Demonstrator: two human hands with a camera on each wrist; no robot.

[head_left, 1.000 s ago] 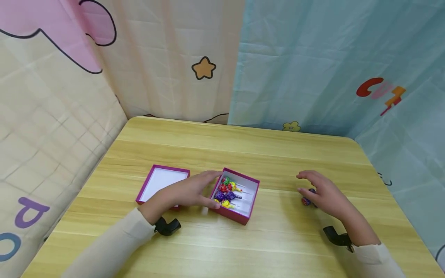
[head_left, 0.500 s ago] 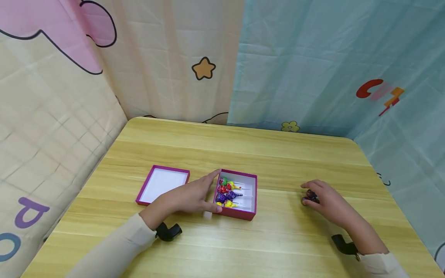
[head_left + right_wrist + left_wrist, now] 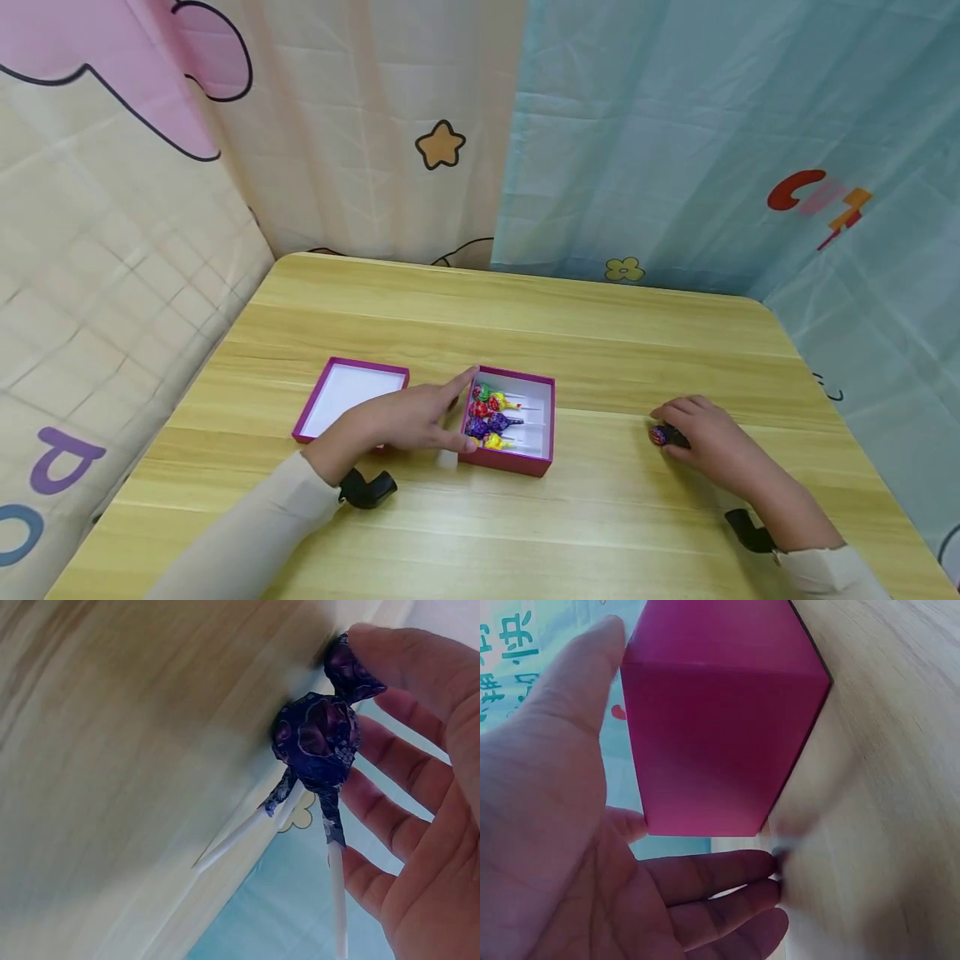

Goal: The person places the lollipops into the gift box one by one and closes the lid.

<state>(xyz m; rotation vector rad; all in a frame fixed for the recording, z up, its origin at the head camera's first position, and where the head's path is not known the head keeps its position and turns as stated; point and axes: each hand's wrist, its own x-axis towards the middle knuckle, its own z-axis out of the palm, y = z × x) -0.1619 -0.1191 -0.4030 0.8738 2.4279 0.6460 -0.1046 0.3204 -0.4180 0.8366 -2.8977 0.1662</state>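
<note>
My left hand (image 3: 408, 421) spans the left side of a small magenta box (image 3: 545, 429) with a white inside. Its thumb and index finger rest at the box's two left corners; the other fingertips reach down to the table in the left wrist view. Inside the box lie several lollipops (image 3: 480, 410) in green, red, yellow and purple wrappers, white sticks pointing right. At the right, my right hand (image 3: 708, 433) curls round dark purple lollipops (image 3: 319, 742) on the table. In the right wrist view its thumb touches the upper one, with the fingers behind; how many are held is partly hidden.
A matching shallow lid (image 3: 356, 392), white side up, lies left of the box, partly behind my left hand. Everything stands on a light wooden table (image 3: 517, 325). Patterned curtains (image 3: 630, 142) hang along its back and sides.
The box has turned slightly to sit straighter under my left hand. My right hand has come down, and its fingers have closed in on the purple lollipops.
</note>
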